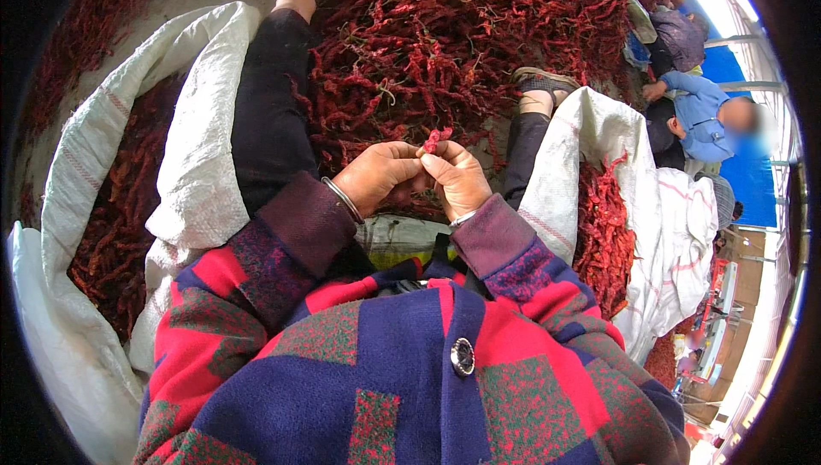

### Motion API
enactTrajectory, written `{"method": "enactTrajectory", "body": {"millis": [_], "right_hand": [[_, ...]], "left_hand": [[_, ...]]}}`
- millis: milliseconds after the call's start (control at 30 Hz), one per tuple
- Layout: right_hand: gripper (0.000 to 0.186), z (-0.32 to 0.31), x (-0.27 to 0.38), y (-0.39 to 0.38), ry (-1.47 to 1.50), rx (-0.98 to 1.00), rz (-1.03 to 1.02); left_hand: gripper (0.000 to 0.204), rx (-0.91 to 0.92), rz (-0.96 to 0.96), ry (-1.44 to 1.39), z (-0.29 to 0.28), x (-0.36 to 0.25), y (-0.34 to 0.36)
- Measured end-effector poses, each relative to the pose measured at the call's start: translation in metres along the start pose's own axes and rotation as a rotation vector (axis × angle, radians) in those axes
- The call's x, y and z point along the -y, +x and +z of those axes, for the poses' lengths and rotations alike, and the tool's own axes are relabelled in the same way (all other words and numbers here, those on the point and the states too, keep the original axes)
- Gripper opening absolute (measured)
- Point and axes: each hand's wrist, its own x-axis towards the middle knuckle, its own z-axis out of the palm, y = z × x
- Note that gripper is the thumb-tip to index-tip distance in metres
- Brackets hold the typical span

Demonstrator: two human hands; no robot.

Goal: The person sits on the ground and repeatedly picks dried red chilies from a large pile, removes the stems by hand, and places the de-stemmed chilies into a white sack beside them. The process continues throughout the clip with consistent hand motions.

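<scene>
A wrinkled dried red chili is pinched at the fingertips of my two hands, just in front of my body. My left hand has its thumb and forefinger pressed together at the chili's lower left end. The thumb and forefinger of my right hand close on it from the other side. My other fingers are curled under and partly hidden. Beyond the hands, between my outstretched legs, spreads a large heap of dried red chilies.
An open white woven sack with dark red chilies inside stands at my left. Another white sack, holding brighter chilies, stands at my right. A person in a blue jacket sits farther right. More chilies lie at far left.
</scene>
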Motion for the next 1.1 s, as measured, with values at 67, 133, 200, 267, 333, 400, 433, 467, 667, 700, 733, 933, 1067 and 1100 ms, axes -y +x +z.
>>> {"method": "enactTrajectory", "body": {"millis": [67,133,200,267,333,400,433,467,667,700,733,933,1067,1100], "right_hand": [[0.01,0.0,-0.002,-0.003,0.007,-0.029,-0.042],[0.011,0.0,-0.001,-0.005,0.01,-0.043,-0.03],[0.009,0.004,-0.002,-0.006,-0.004,-0.058,-0.096],[0.009,0.001,0.007,-0.007,-0.159,-0.04,-0.092],[0.015,-0.007,0.022,-0.001,-0.427,0.005,-0.139],[0.016,-0.029,0.038,0.009,-0.704,-0.032,-0.275],[0.016,-0.031,0.048,0.012,-0.848,-0.036,-0.346],[0.018,-0.029,0.052,0.014,-0.98,0.008,-0.488],[0.024,0.01,0.055,0.022,-1.331,0.313,-0.299],[0.025,0.012,0.056,0.021,-1.348,0.293,-0.254],[0.026,0.016,0.059,0.019,-1.364,0.273,-0.21],[0.029,0.011,0.066,0.023,-1.364,0.297,-0.197],[0.029,0.024,0.073,0.004,-1.32,0.422,-0.17],[0.03,0.028,0.078,-0.003,-1.081,0.494,-0.081]], "left_hand": [[0.018,0.067,0.011,0.127,-0.004,-0.002,0.0],[0.016,0.067,0.023,0.2,-0.004,-0.001,0.001],[0.015,0.011,0.031,0.216,0.0,0.003,0.001],[0.014,-0.015,0.072,0.236,0.001,0.001,0.003],[0.011,-0.031,0.064,0.221,-0.004,-0.006,0.001],[0.01,-0.133,0.166,0.474,-0.008,-0.008,0.005],[0.011,-0.17,0.2,0.598,-0.007,-0.014,0.005],[0.01,-0.146,0.228,0.726,-0.015,-0.011,0.01],[0.01,-0.06,0.157,0.507,-0.016,-0.019,0.006],[0.01,-0.087,0.118,0.435,-0.016,-0.021,0.005],[0.01,-0.079,0.138,0.421,-0.016,-0.024,0.003],[0.01,-0.016,0.174,0.251,-0.018,-0.025,0.003],[0.008,0.034,0.141,0.351,-0.014,-0.031,-0.003],[0.008,0.057,0.132,0.303,-0.015,-0.032,-0.003]]}}
